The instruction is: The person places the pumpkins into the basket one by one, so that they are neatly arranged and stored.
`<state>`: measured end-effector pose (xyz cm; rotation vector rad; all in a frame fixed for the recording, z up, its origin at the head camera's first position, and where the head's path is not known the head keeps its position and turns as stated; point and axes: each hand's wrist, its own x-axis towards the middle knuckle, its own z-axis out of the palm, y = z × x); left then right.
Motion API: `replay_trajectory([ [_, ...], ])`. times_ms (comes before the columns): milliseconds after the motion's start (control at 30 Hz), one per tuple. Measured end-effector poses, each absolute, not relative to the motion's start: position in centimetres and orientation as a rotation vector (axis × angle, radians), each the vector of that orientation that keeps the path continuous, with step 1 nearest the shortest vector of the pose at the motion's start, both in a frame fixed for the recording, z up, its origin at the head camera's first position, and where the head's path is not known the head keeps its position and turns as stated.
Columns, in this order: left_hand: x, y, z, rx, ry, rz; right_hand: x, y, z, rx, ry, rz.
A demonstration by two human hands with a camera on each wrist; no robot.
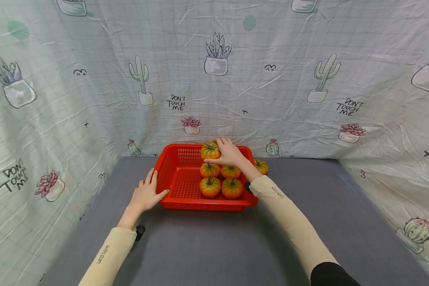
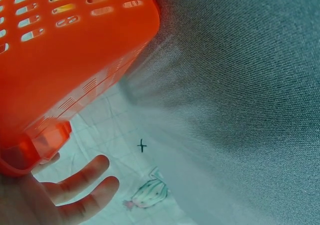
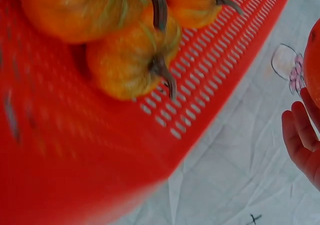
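Observation:
A red plastic basket [image 1: 186,204] with slotted walls holds several small orange-and-green pumpkins [image 1: 210,187] on its right side. At its back, my right hand [image 1: 228,153] grips another pumpkin [image 1: 209,150], raised above the ones lying there. In the right wrist view this held pumpkin [image 3: 313,65] is cut off by the edge, with fingers [image 3: 295,127] against it. My left hand [image 1: 145,195] rests at the basket's left rim, thumb over the front corner. In the left wrist view its fingers [image 2: 82,180] extend loosely past the rim, apart from the wall.
One more pumpkin [image 1: 261,166] lies on the grey table [image 1: 214,246] outside the basket, by its right wall. A pale cloth [image 1: 250,79] printed with cacti hangs behind the table and along both sides.

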<state>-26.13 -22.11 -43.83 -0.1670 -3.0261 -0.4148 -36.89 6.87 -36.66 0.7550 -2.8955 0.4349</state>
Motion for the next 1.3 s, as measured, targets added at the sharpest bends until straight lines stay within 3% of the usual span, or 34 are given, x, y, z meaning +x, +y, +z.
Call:
replay_trajectory([
  [567, -26.2, -21.9, -44.0, -0.179, -3.002, -0.44, -38.2, 3.6, -40.9, 0.748, -2.95, 0.332],
  [733, -26.2, -22.0, -43.9, -0.171, -3.004, -0.448, -40.3, 2.3, -43.5, 0.793, -2.974, 0.292],
  [1300, -26.2, -22.0, -43.9, -0.186, -2.988, -0.468, -39.2, -0.2, -42.6, 0.843, -3.086, 0.201],
])
